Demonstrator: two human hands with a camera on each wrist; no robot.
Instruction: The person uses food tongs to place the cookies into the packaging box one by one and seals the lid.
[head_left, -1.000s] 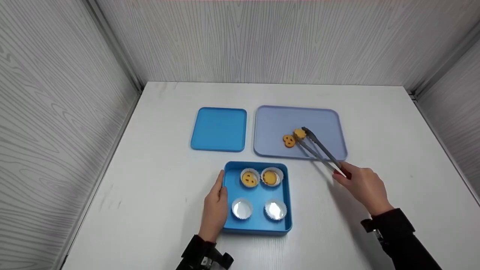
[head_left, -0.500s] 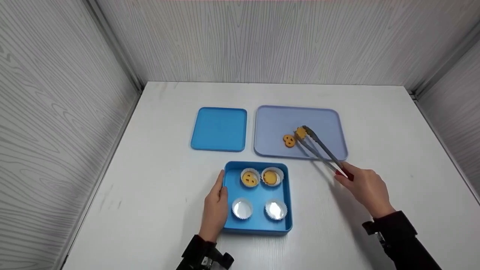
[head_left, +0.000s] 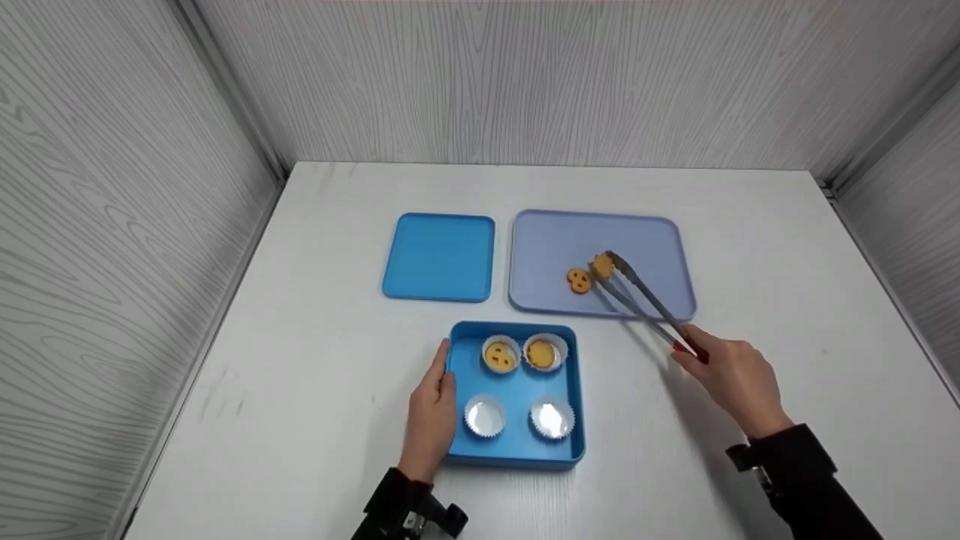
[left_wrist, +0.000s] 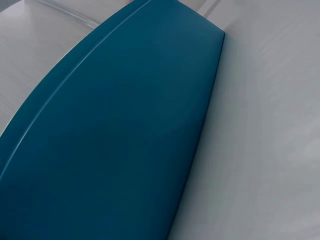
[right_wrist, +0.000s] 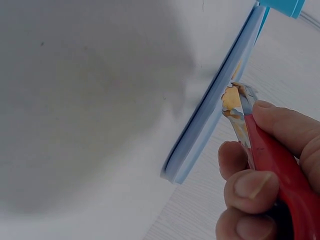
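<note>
My right hand (head_left: 739, 382) grips red-handled tongs (head_left: 651, 298), their metal tips on either side of a scalloped yellow cookie (head_left: 602, 265) above the lilac tray (head_left: 551, 236). A pretzel-shaped cookie (head_left: 579, 281) lies on that tray beside the tips. In the right wrist view, fingers curl round the red handle (right_wrist: 272, 160) and the cookie (right_wrist: 231, 99) shows between the tips. With straight fingers, my left hand (head_left: 430, 424) rests against the left wall of a blue box (head_left: 517, 386). Only the box's outer wall (left_wrist: 115, 120) appears in the left wrist view.
At the back of the box, one paper cup (head_left: 500, 354) holds a pretzel-shaped cookie and another (head_left: 555, 355) a yellow cookie. Two front cups (head_left: 484, 416) hold nothing. A flat blue lid-like tray (head_left: 439, 259) lies left of the lilac one. Grey panels surround the white table.
The scalloped cookie has tilted and shifted slightly right between the tong tips. My right hand has moved slightly right; the left hand and box stay in place.
</note>
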